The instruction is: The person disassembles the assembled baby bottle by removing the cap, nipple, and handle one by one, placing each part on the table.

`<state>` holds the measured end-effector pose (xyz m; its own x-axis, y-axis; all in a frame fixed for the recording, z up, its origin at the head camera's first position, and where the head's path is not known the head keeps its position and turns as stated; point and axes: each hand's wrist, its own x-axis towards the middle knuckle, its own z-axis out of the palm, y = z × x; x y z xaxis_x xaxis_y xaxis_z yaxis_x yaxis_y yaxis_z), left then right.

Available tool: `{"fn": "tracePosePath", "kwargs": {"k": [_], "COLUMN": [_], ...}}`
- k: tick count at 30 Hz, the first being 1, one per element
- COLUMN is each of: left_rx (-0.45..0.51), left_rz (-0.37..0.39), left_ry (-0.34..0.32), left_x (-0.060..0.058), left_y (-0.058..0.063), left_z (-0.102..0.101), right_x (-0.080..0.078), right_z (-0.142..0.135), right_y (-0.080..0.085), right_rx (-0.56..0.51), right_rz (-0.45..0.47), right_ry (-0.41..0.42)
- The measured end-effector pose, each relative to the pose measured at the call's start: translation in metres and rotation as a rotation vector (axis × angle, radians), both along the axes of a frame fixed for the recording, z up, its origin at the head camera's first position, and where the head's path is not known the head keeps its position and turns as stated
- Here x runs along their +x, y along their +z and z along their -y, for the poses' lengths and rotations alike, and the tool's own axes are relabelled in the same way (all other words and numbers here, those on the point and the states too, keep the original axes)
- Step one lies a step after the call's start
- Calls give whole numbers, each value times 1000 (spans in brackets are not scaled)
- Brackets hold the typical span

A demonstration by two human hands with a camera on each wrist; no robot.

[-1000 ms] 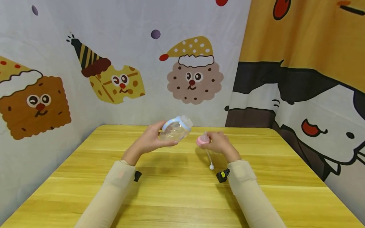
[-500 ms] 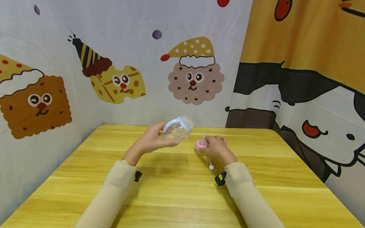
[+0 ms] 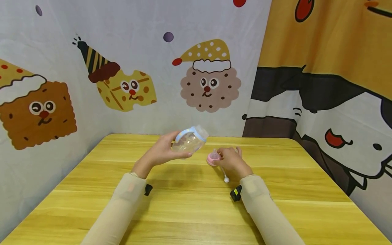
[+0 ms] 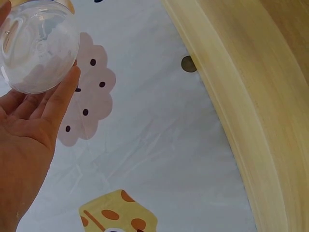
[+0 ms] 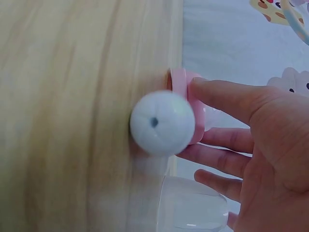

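Above the table, my left hand grips a clear baby bottle with a pale blue handle and collar. The bottle is tilted, its uncovered mouth up and to the right. My right hand pinches a pink bottle ring with a clear teat, low at the tabletop; I cannot tell whether it touches. A thin straw with a white weighted ball trails from the ring toward me. In the right wrist view, a clear dome-shaped cover stands by the right hand's lower fingers.
The wood-grain table reaches back to a cartoon-printed cloth. Small black devices sit at the wrists, the right one with a yellow mark.
The right hand has moved down, left and closer to me with the pink ring, bringing it to the table. The left hand and bottle have stayed nearly still.
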<state>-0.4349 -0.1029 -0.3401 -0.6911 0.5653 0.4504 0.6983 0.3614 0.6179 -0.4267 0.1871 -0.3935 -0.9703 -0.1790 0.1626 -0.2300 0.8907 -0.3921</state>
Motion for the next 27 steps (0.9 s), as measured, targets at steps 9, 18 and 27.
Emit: {"fn": "tracePosePath", "kwargs": {"k": [9, 18, 27], "left_rx": [12, 29, 28], "left_rz": [10, 22, 6], "left_ry": [1, -4, 9], "left_x": [1, 2, 2], "left_y": [0, -3, 0], "left_z": [0, 0, -1], "right_x": [1, 4, 4], "right_z": [-1, 0, 2], "right_y": [3, 4, 18], "right_rx": [3, 19, -18], "right_rz": [5, 6, -45], "right_ry": [-17, -14, -2]}}
